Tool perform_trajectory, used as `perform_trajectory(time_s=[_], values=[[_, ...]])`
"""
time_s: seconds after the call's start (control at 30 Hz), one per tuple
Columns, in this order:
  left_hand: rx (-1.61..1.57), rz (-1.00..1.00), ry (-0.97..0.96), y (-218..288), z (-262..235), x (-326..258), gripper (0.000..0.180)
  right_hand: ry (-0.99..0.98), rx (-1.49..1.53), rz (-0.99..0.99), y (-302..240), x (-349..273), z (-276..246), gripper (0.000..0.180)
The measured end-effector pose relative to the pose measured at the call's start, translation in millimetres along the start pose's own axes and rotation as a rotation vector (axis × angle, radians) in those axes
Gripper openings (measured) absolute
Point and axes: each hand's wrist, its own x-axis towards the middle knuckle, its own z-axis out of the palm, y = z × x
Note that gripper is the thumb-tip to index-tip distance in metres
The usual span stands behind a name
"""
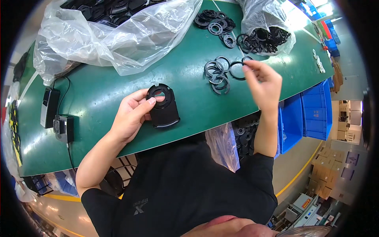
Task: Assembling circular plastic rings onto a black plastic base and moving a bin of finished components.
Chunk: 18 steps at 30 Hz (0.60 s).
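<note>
Left grip point(132, 112) closed on a black plate point(162, 106) with a round hole, held at its edge just above the green table point(98, 98). Right grip point(262, 81) pinches a thin black ring point(237, 70) beside a loose ring pile point(217, 75). Clear bags — one large point(114, 35), one small point(266, 27) — hold black parts; washers point(215, 21) lie between. Blue bin point(308, 114) sits below the table edge.

My left grip point(132, 112) holds a flat black plastic part point(163, 107) against the green surface point(98, 94). It has a round upper end with a circular hole and a squarer lower end. My right grip point(262, 81) pinches a thin black ring point(238, 70), raised beside a small loose pile of black rings point(217, 75).
</note>
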Motion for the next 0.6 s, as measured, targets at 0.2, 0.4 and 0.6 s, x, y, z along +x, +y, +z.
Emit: perform_trajectory(time_s=[0.2, 0.4, 0.6], values=[[-0.065, 0.004, -0.026, 4.5, 1.2, 2.6, 0.029, -0.137, -0.189, -0.716, -23.6, -31.9, 62.8, 0.017], [-0.125, 0.049, 0.020, 5.1, -1.0, 4.7, 0.030, -0.390, -0.163, -0.667, -24.5, -42.2, 84.7, 0.021], [-0.143, 0.050, 0.069, 5.7, -2.3, 4.9, 0.031, -0.466, -0.070, -0.420, -36.3, -30.8, 75.5, 0.034]])
